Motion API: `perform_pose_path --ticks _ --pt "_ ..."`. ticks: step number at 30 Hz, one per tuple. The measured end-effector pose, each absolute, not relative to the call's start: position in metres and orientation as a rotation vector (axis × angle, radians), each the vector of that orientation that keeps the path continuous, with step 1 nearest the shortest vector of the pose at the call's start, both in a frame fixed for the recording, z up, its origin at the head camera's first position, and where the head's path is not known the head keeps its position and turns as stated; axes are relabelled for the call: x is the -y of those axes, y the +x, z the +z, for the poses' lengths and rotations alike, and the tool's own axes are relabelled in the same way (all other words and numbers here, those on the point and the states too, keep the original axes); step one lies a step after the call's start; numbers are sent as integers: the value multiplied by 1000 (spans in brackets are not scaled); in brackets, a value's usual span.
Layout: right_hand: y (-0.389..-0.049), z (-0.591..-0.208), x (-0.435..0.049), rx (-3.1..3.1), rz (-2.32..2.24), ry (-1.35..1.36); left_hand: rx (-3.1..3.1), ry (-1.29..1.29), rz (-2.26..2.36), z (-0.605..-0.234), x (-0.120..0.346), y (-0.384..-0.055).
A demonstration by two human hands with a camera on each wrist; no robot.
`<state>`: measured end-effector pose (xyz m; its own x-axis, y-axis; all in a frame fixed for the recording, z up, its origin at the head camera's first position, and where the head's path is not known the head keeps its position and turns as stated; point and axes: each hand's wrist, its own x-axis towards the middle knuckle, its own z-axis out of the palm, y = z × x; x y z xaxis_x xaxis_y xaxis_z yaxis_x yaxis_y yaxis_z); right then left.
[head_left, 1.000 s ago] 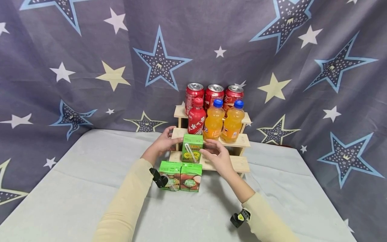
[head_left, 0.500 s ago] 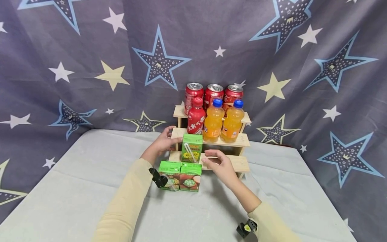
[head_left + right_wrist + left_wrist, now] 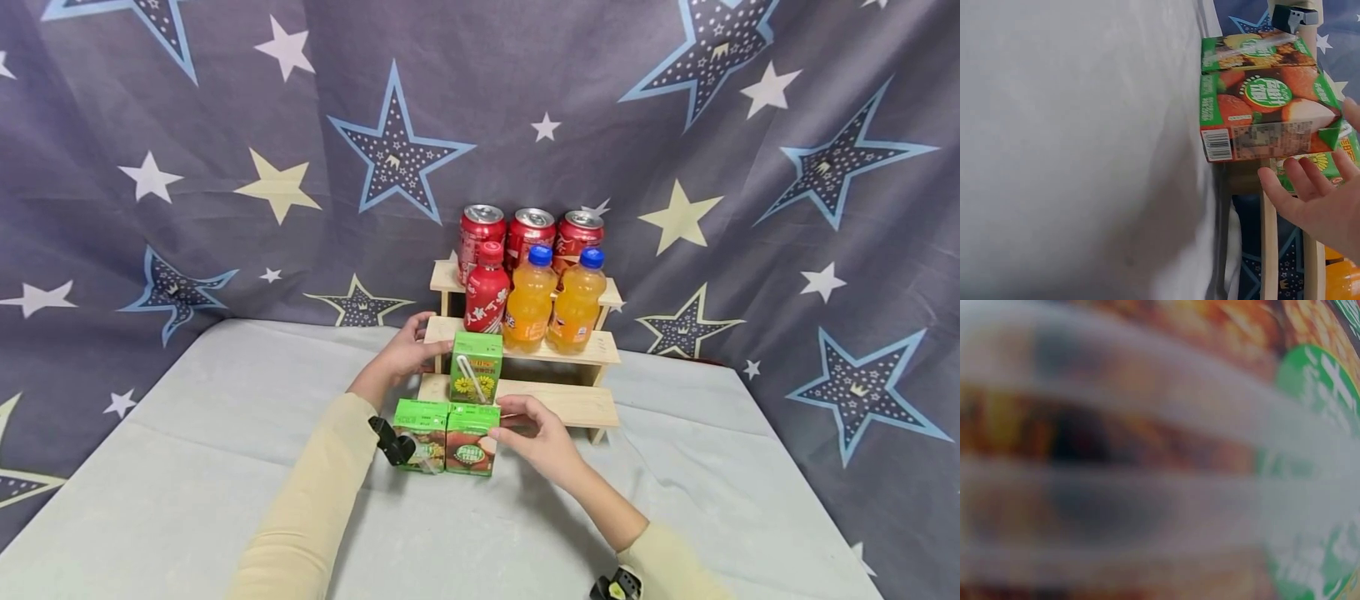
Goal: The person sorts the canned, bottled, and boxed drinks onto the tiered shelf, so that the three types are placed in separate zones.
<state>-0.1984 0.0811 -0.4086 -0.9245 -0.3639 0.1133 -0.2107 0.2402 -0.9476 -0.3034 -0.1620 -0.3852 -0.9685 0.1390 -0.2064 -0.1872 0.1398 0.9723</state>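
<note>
A three-step wooden shelf (image 3: pixel 558 403) stands at the table's back. My left hand (image 3: pixel 399 358) grips the left end of its middle step, thumb in front, close to a green juice box with yellow flowers (image 3: pixel 476 367) on the lowest step. On the table in front stand two more juice boxes. The right one (image 3: pixel 1272 100) shows red fruit; the left one (image 3: pixel 422 425) carries a wrapped straw, blurred close up in the left wrist view (image 3: pixel 1147 506). My right hand (image 3: pixel 542 437) is at the red-fruit box's right side, fingers spread and fairly straight; contact is unclear.
Three red cans (image 3: pixel 532 233) line the top step. On the middle step are a red bottle (image 3: pixel 487 293) and two orange drink bottles (image 3: pixel 528 304) with blue caps. A star-patterned curtain (image 3: pixel 225 125) hangs behind the pale tablecloth (image 3: pixel 187 467).
My right hand has left the side of the flowered juice box and come down and forward to the red-fruit box. The left hand and the drinks stay in place.
</note>
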Motion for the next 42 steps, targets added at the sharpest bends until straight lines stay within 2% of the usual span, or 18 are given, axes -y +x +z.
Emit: perform_pose_path --ticks 9,24,32,42 --pt "-196 -419 -77 -2330 -1813 -558 -2166 -49 1924 -396 164 -311" --pt "-191 -426 -65 -2336 -1981 -453 -2145 -35 1920 -372 160 -291" --pt "-190 -424 -64 -2344 -2002 -370 -2138 -51 1931 -392 163 -309" --pt "-188 -422 -69 -2369 -1998 -316 -2193 -39 1922 -398 163 -311"
